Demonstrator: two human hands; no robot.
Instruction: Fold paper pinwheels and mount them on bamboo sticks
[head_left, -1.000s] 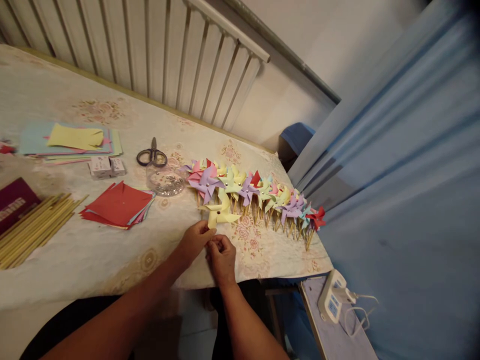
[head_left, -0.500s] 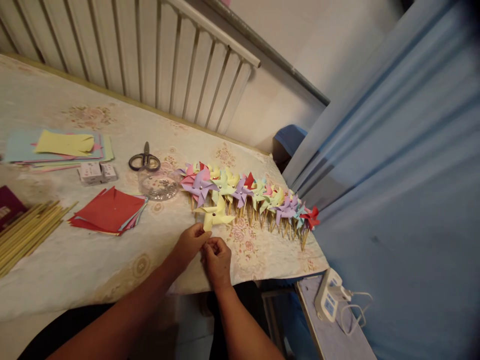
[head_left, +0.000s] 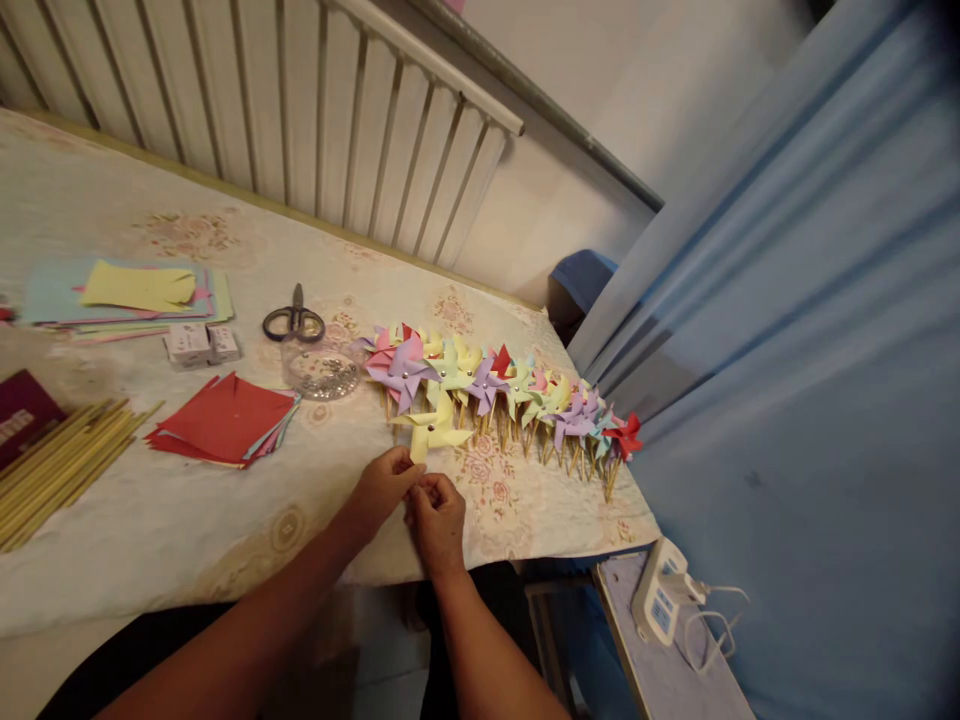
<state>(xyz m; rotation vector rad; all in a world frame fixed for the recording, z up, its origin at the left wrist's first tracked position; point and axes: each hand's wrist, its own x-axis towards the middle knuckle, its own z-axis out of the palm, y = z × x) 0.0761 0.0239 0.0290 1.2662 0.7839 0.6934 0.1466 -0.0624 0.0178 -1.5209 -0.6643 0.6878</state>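
Over tablecloth (head_left: 217,530): yellow pinwheel (head_left: 442,436), curled blades (head_left: 443,410), dark hub (head_left: 430,428). At one o'clock from left hand (head_left: 386,487), pinched by it; right hand (head_left: 440,520), contents unclear.

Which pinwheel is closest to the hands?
The yellow pinwheel in front, its lower edge right at the left hand; the other pinwheels are bunched in a long row behind it.

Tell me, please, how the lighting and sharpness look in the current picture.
Head view: warm, dim light on the tablecloth, deep shadow beneath its near edge; head view: small glints off the metal pieces; head view: yellow pinwheel fairly clear, the maroon packet too soft to read; head view: upper right corner dark.
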